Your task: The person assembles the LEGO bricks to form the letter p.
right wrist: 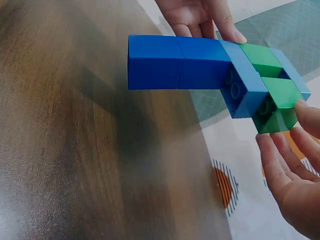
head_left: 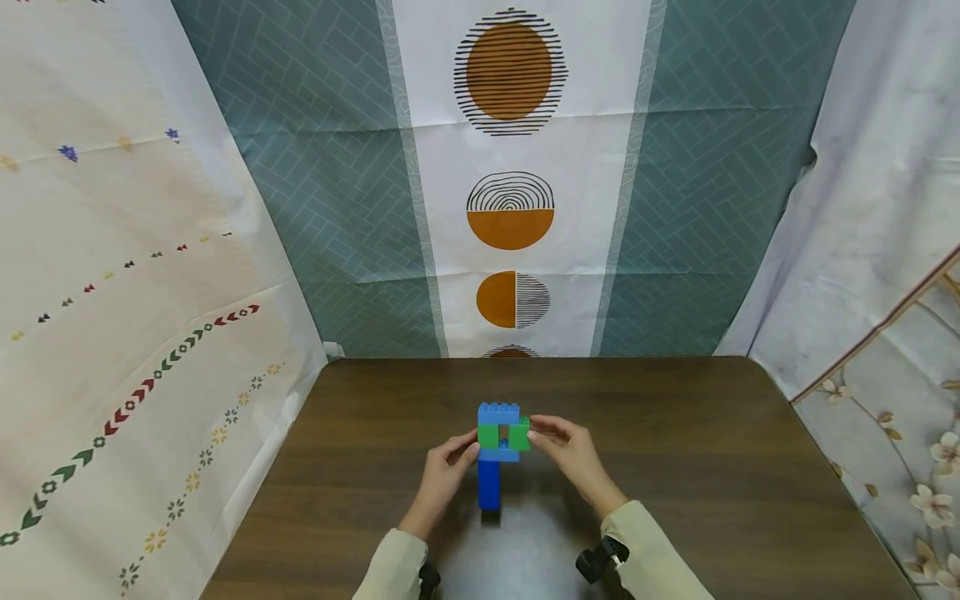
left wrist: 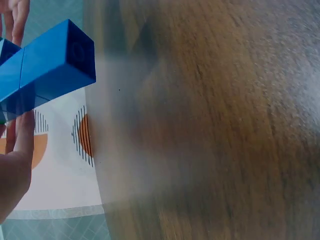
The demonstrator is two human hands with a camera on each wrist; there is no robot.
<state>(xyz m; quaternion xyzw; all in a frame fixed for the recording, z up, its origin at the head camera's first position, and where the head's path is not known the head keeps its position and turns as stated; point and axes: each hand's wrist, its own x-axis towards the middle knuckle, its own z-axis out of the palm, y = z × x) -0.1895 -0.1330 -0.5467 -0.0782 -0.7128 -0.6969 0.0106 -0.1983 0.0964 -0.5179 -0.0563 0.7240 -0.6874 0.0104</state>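
Note:
A toy-brick build stands upright between the two hands. At its bottom are two stacked dark blue bricks, then a light blue brick, two green bricks side by side with a gap, and a light blue brick on top. My left hand pinches the build at the left green brick. On the other side, my right hand pinches the right green brick, which juts out past the light blue bricks. The hollow underside of the lowest dark blue brick shows, raised off the table.
A dark brown wooden table lies under the hands. Behind it hangs a teal and white cloth with orange circles. Patterned white cloths hang at the left and the right. Each wrist wears a black camera strap.

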